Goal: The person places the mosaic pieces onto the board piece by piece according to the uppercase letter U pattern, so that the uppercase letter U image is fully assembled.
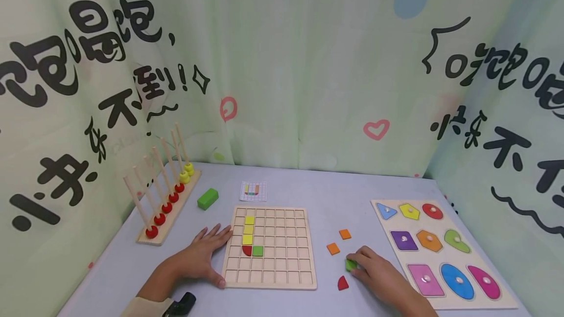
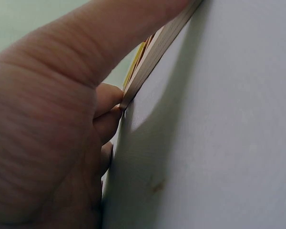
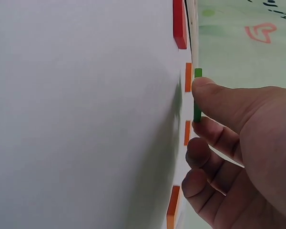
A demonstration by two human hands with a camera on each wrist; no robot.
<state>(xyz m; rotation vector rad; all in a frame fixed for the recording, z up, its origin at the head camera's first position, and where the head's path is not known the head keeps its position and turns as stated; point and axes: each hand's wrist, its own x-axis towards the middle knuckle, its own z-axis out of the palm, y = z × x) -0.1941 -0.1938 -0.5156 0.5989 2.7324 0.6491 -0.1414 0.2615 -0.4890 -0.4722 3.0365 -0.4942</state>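
My left hand lies at the left side of a wooden grid board, fingers spread, with thumb and fingertips touching its edge. On the board are several yellow tiles in a column, a red quarter-round tile below them and a green square tile beside that. Right of the board, my right hand pinches another green square tile between thumb and index finger, off the table in the right wrist view. Near it lie orange square tiles and a loose red quarter-round tile.
A pattern card lies behind the board. To the left stand a green block and a peg rack with red and yellow beads. A shape puzzle board lies at right. Printed curtains enclose the table.
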